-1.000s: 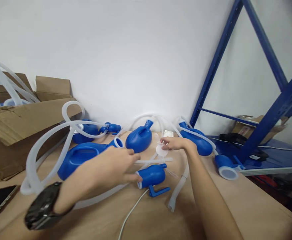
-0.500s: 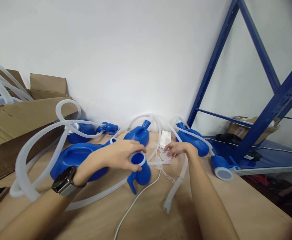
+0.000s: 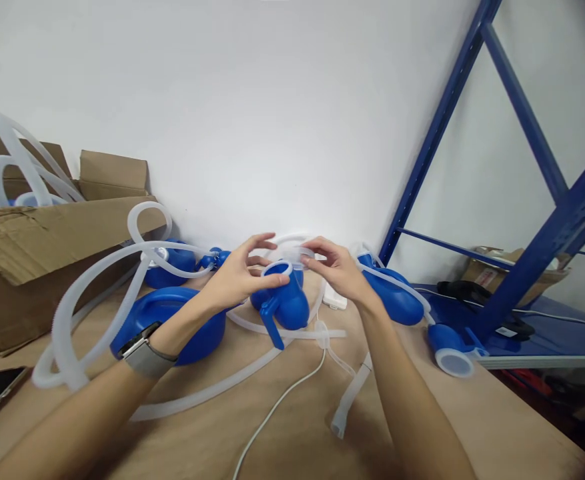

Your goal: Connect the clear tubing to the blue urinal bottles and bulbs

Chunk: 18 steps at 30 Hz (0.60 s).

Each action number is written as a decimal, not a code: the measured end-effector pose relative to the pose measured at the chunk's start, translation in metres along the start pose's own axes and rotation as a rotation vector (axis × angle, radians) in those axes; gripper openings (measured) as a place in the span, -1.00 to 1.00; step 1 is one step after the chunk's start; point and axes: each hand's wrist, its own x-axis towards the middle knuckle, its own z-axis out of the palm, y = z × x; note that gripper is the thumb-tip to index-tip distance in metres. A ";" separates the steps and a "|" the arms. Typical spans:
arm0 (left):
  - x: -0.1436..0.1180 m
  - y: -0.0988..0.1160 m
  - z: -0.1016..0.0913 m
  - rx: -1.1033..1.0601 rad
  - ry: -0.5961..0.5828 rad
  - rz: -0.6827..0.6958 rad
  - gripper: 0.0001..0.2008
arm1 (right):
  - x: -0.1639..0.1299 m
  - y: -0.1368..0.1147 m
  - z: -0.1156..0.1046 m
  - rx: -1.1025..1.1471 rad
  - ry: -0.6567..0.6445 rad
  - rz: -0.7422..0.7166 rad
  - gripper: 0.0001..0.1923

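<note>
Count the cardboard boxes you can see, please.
2: a large open box at far left with translucent tubes sticking out, and a smaller box on the blue shelf at right. Others may be hidden.

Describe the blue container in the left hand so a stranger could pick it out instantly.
Above the brown table, find the left hand with a watch at its wrist. It grips the blue container. Unlike the neighbouring blue bottles, this one is held, its white-rimmed mouth tilted upward.

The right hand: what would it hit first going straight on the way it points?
Probably the fingers of the left hand, across from the round translucent plastic lid the right hand holds; depth is unclear, so the blue plastic container might come first.
</note>
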 end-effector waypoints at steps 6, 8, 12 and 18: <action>0.003 0.004 -0.005 -0.233 0.120 0.016 -0.11 | -0.001 -0.023 0.038 0.128 -0.140 -0.163 -0.55; 0.003 0.005 -0.007 -0.257 0.153 0.009 -0.12 | -0.002 -0.020 0.041 0.197 -0.175 -0.130 -0.29; 0.004 0.001 -0.007 -0.260 0.258 -0.057 -0.14 | -0.005 -0.015 0.050 0.210 -0.235 -0.016 0.24; 0.003 0.002 -0.013 -0.084 0.254 -0.041 -0.17 | -0.003 -0.018 0.057 0.010 -0.125 -0.092 0.18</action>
